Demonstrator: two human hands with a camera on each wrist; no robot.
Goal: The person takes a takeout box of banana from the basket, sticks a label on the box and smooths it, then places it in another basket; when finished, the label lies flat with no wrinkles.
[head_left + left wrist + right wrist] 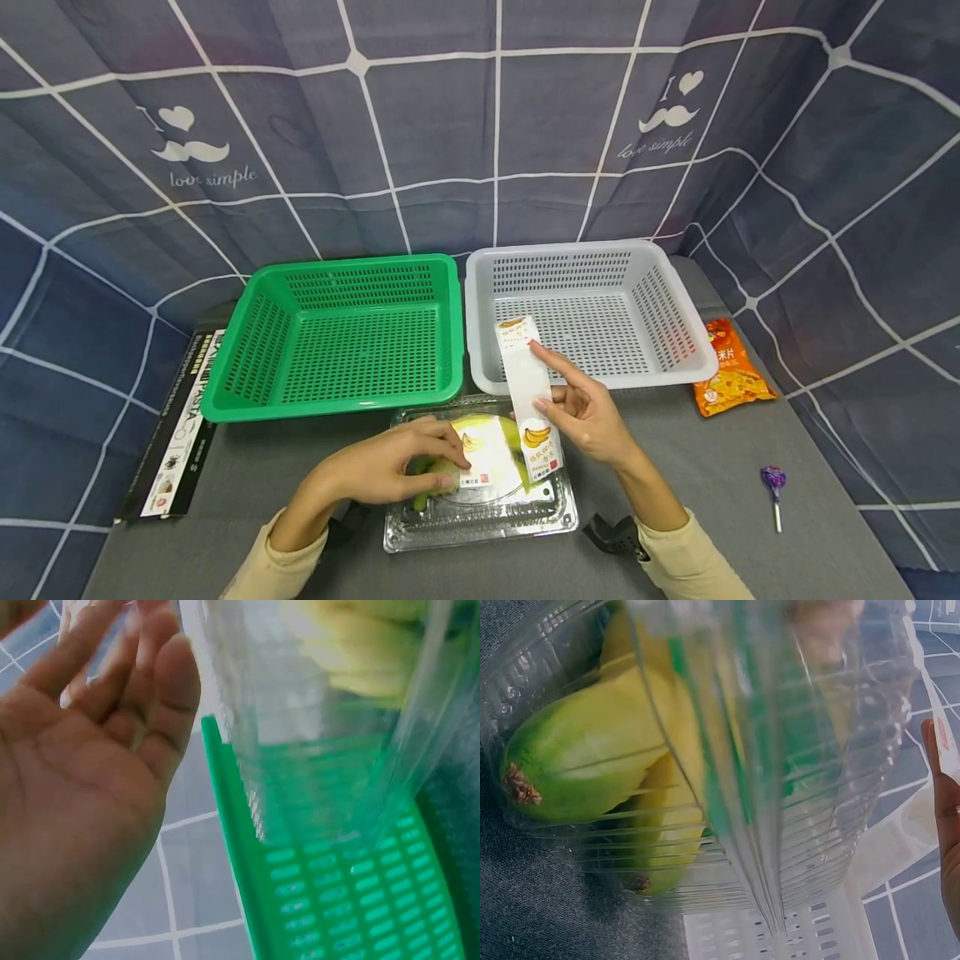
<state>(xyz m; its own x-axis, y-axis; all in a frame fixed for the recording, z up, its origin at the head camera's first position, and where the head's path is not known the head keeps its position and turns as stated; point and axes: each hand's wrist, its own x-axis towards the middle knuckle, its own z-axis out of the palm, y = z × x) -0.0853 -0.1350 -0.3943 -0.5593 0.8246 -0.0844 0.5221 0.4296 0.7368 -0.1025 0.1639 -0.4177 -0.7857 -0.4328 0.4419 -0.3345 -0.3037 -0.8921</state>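
A clear plastic clamshell box (480, 525) lies on the grey table in front of me, with yellow-green bananas (592, 750) inside. On its lid is a white label (483, 458) with a banana print. My left hand (405, 462) rests over that label, fingers loosely bent; in the left wrist view its palm holds nothing visible. A long white paper strip (528, 375), printed with bananas at its lower end, stands slanted over the box's right side. My right hand (588, 417) pinches this strip, thumb on its face and index finger stretched along it.
A green basket (337, 408) stands behind the box on the left, a light grey basket (592, 383) on the right. An orange snack bag (731, 371) and a purple lollipop (773, 479) lie at the right. A black-and-white carton (176, 442) lies far left.
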